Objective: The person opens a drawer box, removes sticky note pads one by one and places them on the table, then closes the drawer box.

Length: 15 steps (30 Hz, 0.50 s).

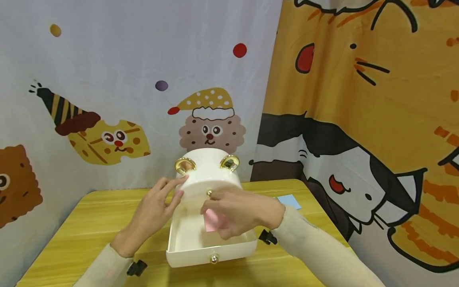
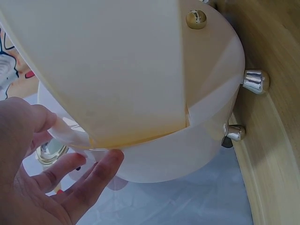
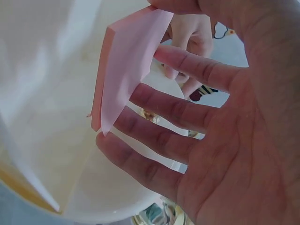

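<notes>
- The right hand (image 1: 244, 211) grips a pink, flat-sided paper notepad (image 1: 213, 220) between thumb and fingers, over a white, tray-like plastic drawer (image 1: 191, 258).
- The left hand (image 1: 152, 211), fingers loosely extended, touches the left side of a glossy white, rounded plastic box (image 1: 206, 159), seemingly to steady it.
- The drawer juts toward the near side, leaving its interior within reach.
- Farther right, light-blue square paper (image 1: 289, 201) lies on a yellow wood-grain table (image 1: 71, 239).
</notes>
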### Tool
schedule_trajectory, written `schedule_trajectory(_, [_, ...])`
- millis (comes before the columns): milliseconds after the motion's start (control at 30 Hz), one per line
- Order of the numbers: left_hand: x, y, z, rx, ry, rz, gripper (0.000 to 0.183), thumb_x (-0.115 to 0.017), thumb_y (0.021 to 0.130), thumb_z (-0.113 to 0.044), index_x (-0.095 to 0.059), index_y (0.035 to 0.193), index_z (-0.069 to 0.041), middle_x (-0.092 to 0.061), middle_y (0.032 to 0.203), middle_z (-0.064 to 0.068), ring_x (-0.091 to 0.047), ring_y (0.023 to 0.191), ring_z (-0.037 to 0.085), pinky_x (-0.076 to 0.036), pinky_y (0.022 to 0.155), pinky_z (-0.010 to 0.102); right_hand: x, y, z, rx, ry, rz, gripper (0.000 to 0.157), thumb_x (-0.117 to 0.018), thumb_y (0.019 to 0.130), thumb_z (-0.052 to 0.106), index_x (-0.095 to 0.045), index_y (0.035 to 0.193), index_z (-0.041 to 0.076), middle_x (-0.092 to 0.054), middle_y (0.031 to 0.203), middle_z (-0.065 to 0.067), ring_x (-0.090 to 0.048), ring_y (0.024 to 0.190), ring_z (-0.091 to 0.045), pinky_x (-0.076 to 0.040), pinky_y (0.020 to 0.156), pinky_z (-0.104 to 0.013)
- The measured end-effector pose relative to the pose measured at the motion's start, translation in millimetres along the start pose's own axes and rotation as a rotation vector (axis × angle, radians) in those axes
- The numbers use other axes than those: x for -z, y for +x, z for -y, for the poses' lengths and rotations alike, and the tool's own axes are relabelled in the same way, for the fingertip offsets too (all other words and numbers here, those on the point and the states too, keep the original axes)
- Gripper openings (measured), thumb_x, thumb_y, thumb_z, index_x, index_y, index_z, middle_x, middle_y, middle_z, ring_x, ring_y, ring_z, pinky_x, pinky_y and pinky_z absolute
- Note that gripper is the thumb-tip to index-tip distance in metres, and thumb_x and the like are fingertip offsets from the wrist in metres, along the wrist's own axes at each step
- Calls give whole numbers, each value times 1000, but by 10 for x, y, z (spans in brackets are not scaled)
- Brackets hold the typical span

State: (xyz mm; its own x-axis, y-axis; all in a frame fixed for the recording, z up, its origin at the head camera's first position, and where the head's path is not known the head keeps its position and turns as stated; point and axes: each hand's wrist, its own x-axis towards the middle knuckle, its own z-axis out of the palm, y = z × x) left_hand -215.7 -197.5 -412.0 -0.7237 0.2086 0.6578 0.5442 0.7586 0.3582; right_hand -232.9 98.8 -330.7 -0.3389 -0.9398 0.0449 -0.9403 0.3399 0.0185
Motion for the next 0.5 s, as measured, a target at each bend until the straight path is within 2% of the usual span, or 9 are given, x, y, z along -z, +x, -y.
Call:
schedule_trajectory(133, [4,-8,12,-4,3,-1,46,-79,113,-13,-74,157,-23,-68,109,4,-49,72,1,-54,61,22,6,-74,-15,-17,45,-16,59,-96,88,32,-75,142,24,-75,130,3,-66,113,-12,-59,100,-25])
schedule_trajectory(300, [4,-9,23,-8,4,1,46,-79,113,-13,-74,158,-22,-68,110,5,-51,71,1,-55,61,22,41,-166,-3,-90,116,8,62,-96,91,32,-72,149,26,-71,147,1,-66,127,-14,-62,105,-29])
schedule_trajectory(500, [1,-5,15,2,4,10,46,-78,113,-14,-73,158,-22,-68,110,4,-52,72,1,-55,61,22,70,-258,5,-171,142,23,63,-93,94,35,-70,153,32,-67,152,3,-65,116,-13,-63,95,-28])
